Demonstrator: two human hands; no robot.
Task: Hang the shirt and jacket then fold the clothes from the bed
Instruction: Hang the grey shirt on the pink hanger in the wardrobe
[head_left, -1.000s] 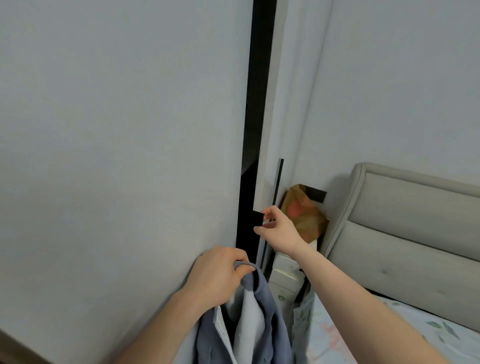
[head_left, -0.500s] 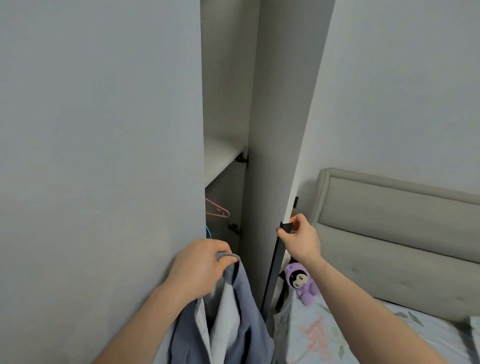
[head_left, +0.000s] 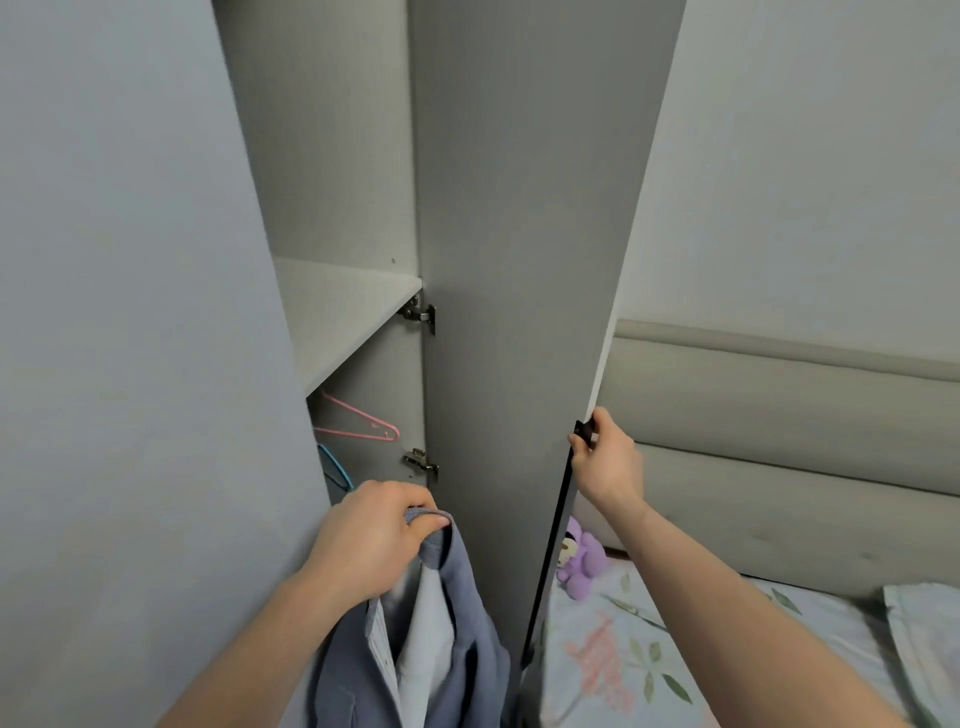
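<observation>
Fingers of the left hand (head_left: 371, 540) clutch the blue jacket (head_left: 457, 639), seemingly by its collar, while the right hand (head_left: 605, 460) grips the wardrobe door's (head_left: 519, 260) handle (head_left: 583, 431).

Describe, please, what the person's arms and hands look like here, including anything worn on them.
Both forearms are bare as far as the frame shows, with no sleeve in view. The left hand and right hand wear no gloves, and no watch, bracelet or ring shows on the wrists or fingers.

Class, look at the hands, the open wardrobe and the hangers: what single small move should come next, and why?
Probably let the right hand leave the door and reach for the pink hanger. The door stands wide open, and the left hand grips the blue jacket and white shirt, not yet hung.
</observation>
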